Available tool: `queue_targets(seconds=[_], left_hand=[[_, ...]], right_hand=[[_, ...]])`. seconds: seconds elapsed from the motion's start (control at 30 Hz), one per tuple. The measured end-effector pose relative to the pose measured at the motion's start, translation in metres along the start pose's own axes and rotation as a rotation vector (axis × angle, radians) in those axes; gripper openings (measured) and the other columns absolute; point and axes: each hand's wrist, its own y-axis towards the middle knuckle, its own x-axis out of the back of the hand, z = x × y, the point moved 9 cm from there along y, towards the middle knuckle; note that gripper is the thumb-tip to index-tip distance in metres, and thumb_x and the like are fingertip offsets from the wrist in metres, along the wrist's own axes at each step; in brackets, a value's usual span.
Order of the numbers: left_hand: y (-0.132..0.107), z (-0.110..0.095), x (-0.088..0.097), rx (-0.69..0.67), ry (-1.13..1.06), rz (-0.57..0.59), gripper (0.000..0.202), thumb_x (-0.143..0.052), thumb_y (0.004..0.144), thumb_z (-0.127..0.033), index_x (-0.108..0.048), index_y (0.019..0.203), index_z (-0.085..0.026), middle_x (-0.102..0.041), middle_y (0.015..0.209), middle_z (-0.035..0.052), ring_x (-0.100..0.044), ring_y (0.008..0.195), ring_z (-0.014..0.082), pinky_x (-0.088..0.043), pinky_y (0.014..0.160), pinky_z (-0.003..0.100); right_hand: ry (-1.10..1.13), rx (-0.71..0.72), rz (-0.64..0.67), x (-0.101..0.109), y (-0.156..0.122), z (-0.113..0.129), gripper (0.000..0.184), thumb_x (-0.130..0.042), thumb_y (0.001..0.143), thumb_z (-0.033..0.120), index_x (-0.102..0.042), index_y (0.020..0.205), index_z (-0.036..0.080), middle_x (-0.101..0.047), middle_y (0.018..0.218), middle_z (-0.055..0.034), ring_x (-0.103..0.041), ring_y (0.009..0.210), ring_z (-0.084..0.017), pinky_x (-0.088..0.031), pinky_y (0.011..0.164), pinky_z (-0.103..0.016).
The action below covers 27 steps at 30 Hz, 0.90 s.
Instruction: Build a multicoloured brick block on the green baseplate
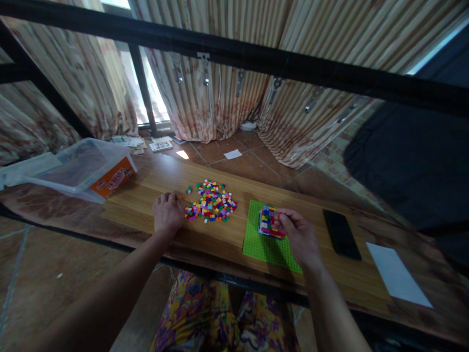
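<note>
A heap of small bricks in many colours lies in the middle of the wooden table. My left hand rests knuckles up just left of the heap, fingers curled toward its edge; what they hold, if anything, is hidden. To the right lies a green baseplate with a multicoloured block of stacked bricks on it. My right hand touches the block's right side, its fingers pinched against the top edge.
A clear plastic box with an orange label stands at the table's left end. A black phone and a white sheet of paper lie to the right. A black frame bar crosses above, with curtains behind.
</note>
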Motion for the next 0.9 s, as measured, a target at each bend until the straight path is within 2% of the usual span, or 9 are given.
queue_targets(seconds=[0.13,0.27,0.37,0.47,0.57,0.8,0.9], left_hand=[[0.0,-0.001,0.0,-0.013,0.014,-0.005,0.035,-0.038,0.088,-0.024,-0.063,0.109,-0.012,-0.06,0.113,0.017,-0.052,0.106,0.0323,-0.04,0.091,0.045],[0.0,-0.001,0.0,-0.013,0.017,-0.016,0.035,-0.038,0.088,-0.025,-0.063,0.11,-0.012,-0.06,0.113,0.0166,-0.052,0.105,0.0322,-0.04,0.09,0.044],[0.0,0.0,-0.001,-0.016,0.024,-0.012,0.035,-0.038,0.089,-0.025,-0.063,0.11,-0.012,-0.061,0.112,0.0165,-0.052,0.105,0.0322,-0.04,0.09,0.044],[0.0,0.0,-0.001,-0.022,0.029,-0.011,0.035,-0.038,0.088,-0.024,-0.063,0.109,-0.012,-0.061,0.111,0.0167,-0.052,0.104,0.0322,-0.041,0.09,0.044],[-0.001,0.001,-0.001,-0.011,0.022,-0.016,0.034,-0.038,0.088,-0.025,-0.063,0.109,-0.012,-0.061,0.112,0.0162,-0.052,0.104,0.0323,-0.041,0.089,0.044],[-0.001,0.001,-0.002,-0.012,0.001,-0.009,0.033,-0.038,0.088,-0.024,-0.063,0.106,-0.013,-0.06,0.111,0.0168,-0.051,0.106,0.0319,-0.04,0.091,0.044],[0.0,0.001,-0.001,-0.008,0.01,-0.008,0.034,-0.038,0.088,-0.024,-0.063,0.107,-0.012,-0.061,0.112,0.0165,-0.052,0.106,0.032,-0.041,0.091,0.044]], right_hand=[[-0.068,0.029,-0.004,0.002,0.004,0.005,0.033,-0.071,0.074,0.049,-0.065,0.091,0.021,-0.072,0.085,-0.0034,-0.068,0.072,-0.017,-0.055,0.074,-0.035],[-0.329,0.108,0.022,-0.002,0.007,0.009,0.029,-0.064,0.08,0.049,-0.067,0.089,0.023,-0.073,0.086,-0.0036,-0.067,0.077,-0.02,-0.053,0.074,-0.036],[-0.57,0.223,0.033,-0.009,0.009,0.012,0.023,-0.059,0.083,0.046,-0.07,0.086,0.026,-0.072,0.089,-0.0024,-0.065,0.081,-0.021,-0.049,0.078,-0.038],[-0.688,0.388,0.045,-0.02,0.009,0.016,0.019,-0.059,0.083,0.042,-0.072,0.08,0.028,-0.072,0.092,-0.0027,-0.06,0.092,-0.024,-0.044,0.086,-0.041],[-0.733,0.466,-0.006,-0.024,0.01,0.012,0.018,-0.061,0.083,0.039,-0.073,0.077,0.027,-0.071,0.096,-0.0038,-0.056,0.098,-0.024,-0.041,0.091,-0.043],[-0.805,0.499,-0.193,-0.014,0.006,0.005,0.02,-0.062,0.082,0.039,-0.075,0.075,0.026,-0.067,0.104,-0.0063,-0.053,0.102,-0.025,-0.038,0.094,-0.044],[-0.835,0.53,-0.207,-0.015,0.001,0.007,0.02,-0.061,0.083,0.037,-0.075,0.076,0.026,-0.067,0.106,-0.0073,-0.054,0.102,-0.025,-0.039,0.093,-0.044]])
